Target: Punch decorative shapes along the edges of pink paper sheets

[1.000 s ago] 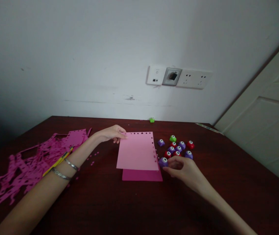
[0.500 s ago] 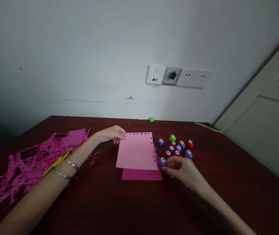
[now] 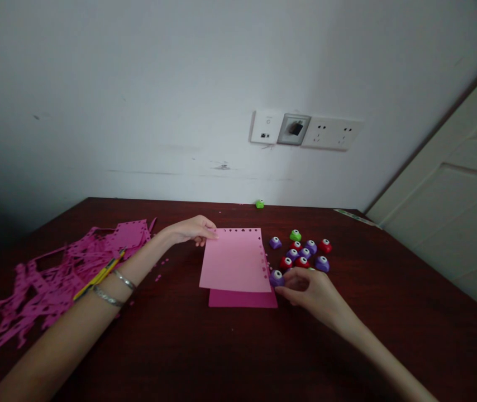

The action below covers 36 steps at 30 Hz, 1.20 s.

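My left hand (image 3: 199, 230) pinches the upper left corner of a light pink sheet of paper (image 3: 234, 259). Small shaped holes run along the sheet's top edge and down its right edge. Beneath it, a darker pink sheet (image 3: 242, 299) shows at the bottom. At the sheet's lower right edge, my right hand (image 3: 309, 290) is closed on a purple craft hole punch (image 3: 277, 278) with a white, eye-like top. Whether the paper's edge sits inside the punch's slot, I cannot tell. Several red, purple and green punches, such as a red one (image 3: 325, 245), stand just beyond my right hand.
A heap of cut pink paper strips (image 3: 58, 279) lies at the left, with a yellow pencil-like stick (image 3: 99, 275) on it. Pink paper bits dot the brown table (image 3: 230, 357). One green punch (image 3: 260, 204) stands by the wall, below the sockets (image 3: 333, 133).
The light pink sheet has shifted very slightly right and down. Both hands keep their hold, and the purple punch stays at the right edge.
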### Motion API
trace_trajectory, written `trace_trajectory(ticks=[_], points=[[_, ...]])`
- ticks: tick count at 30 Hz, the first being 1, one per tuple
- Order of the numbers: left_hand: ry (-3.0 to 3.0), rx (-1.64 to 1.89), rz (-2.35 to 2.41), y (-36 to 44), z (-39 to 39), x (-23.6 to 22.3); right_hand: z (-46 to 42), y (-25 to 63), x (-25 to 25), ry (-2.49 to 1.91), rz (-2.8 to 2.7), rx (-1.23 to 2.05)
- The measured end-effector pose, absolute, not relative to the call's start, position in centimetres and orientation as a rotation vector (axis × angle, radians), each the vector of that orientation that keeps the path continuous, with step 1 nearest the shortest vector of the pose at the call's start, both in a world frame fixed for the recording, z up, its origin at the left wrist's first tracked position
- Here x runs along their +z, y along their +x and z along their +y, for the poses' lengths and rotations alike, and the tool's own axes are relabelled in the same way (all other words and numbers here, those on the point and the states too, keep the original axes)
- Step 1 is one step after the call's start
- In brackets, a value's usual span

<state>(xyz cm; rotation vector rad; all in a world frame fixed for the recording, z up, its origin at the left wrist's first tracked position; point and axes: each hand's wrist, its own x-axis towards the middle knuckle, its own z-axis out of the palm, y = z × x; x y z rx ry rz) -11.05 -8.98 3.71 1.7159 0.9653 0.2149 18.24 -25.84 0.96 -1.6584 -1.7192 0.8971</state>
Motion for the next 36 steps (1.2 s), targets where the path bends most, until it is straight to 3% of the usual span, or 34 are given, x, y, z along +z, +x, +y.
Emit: trace_trajectory(ticks=[19,36], points=[[1.689,0.217,0.930,-10.9,-8.9,2.9,-26.1,18.0,1.4,-1.648,-1.784,0.850],[1.734,0.154,1.006,-10.1,-9.3,1.1,-26.3,18.0,0.6,-1.545,-1.953,1.111]])
